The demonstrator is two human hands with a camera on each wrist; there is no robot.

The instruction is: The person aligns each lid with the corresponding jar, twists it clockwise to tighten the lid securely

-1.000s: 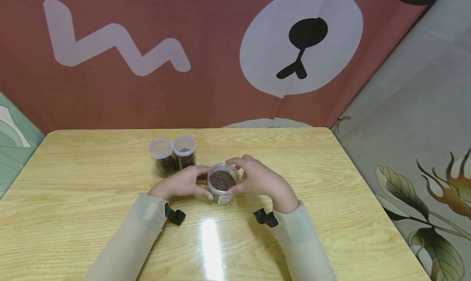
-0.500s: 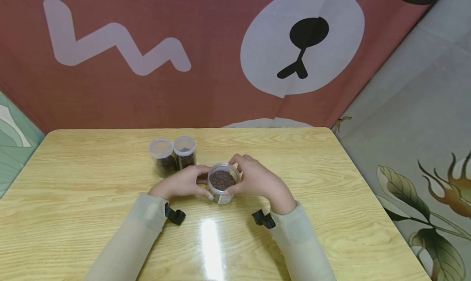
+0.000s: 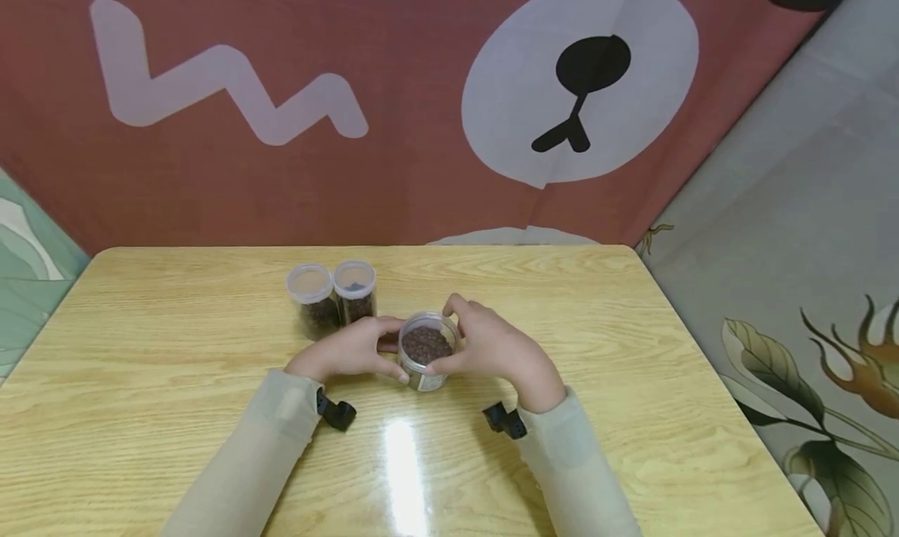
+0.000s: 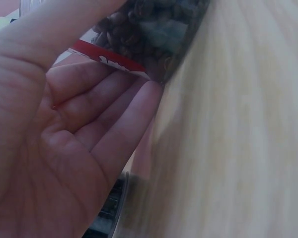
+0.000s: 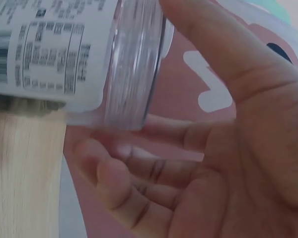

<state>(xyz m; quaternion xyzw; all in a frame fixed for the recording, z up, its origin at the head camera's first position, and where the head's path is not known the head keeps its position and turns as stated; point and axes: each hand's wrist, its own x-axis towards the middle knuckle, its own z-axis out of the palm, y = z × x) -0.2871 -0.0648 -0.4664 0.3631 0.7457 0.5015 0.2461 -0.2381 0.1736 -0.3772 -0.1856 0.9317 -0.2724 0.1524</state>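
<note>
A clear plastic jar of coffee beans [image 3: 425, 345] stands upright at the middle of the table. From its left side my left hand [image 3: 347, 348] grips the body, thumb in front and fingers behind. In the left wrist view, those fingers [image 4: 126, 116] reach the jar's lower edge, below dark beans and a red label band. My right hand [image 3: 499, 351] holds the rim of the clear lid [image 5: 131, 64], its thumb at the near side and index finger at the far right. A white printed label [image 5: 49, 54] with a barcode shows in the right wrist view.
Two more clear jars with translucent lids, a wider one [image 3: 319, 313] and a narrower one [image 3: 360, 307], stand side by side just behind my left hand. The wooden table [image 3: 175, 318] ends at a red cloth backdrop [image 3: 407, 186].
My right hand has turned slightly about the lid: the index finger has drawn back to the right along the far rim and the thumb has slid left. The left hand keeps its hold.
</note>
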